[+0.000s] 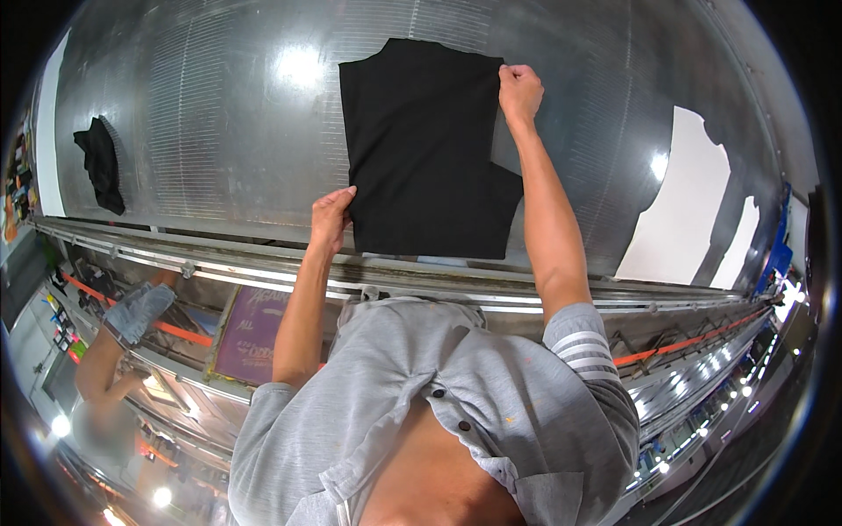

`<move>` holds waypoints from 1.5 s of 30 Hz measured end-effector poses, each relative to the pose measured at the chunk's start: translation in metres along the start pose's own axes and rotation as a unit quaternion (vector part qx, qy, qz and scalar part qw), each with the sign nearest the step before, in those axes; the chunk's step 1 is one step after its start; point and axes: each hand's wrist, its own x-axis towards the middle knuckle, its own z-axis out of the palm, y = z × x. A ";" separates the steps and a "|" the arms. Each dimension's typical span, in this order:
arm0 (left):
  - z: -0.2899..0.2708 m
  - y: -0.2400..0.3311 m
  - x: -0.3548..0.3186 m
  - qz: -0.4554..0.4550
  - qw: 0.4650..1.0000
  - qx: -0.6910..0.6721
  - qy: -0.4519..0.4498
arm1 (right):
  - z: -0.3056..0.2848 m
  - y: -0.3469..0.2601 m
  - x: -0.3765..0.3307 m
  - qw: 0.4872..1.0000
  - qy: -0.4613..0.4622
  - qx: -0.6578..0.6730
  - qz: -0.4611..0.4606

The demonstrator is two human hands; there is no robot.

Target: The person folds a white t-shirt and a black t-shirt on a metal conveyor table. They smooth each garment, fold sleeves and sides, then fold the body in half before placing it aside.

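A black cut fabric panel (425, 149) lies flat on the shiny metal table (254, 131) in front of me, its lower edge close to the table's near rail. My left hand (331, 217) pinches the panel's left edge, low down, between thumb and fingers. At the upper right corner, my right hand (521, 92) has its fingers closed on the cloth with the arm stretched forward. The panel looks smooth, with a notch partway down its right side.
A crumpled black cloth piece (102, 165) lies at the far left. White cut pieces (680, 206) rest on the right, and a white strip (48, 131) runs along the left end. Metal rails (263, 254) border the near edge. Another person (105, 386) is at the lower left.
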 end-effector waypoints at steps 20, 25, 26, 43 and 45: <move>-0.001 0.000 0.004 0.011 1.000 0.019 -0.023 | -0.074 0.107 -0.217 0.997 -0.032 0.004 -0.073; 0.001 0.005 0.003 0.015 0.999 0.039 -0.011 | -0.065 0.100 -0.210 0.996 -0.038 -0.042 -0.065; 0.003 0.005 0.001 0.017 0.999 0.030 -0.008 | -0.065 0.100 -0.210 0.996 -0.042 -0.042 -0.064; 0.022 0.008 -0.006 0.105 0.988 0.098 0.063 | -0.054 0.090 -0.199 0.995 -0.054 -0.076 -0.028; 0.019 0.009 -0.002 0.121 0.987 0.087 0.063 | -0.052 0.091 -0.195 0.996 -0.069 -0.037 -0.043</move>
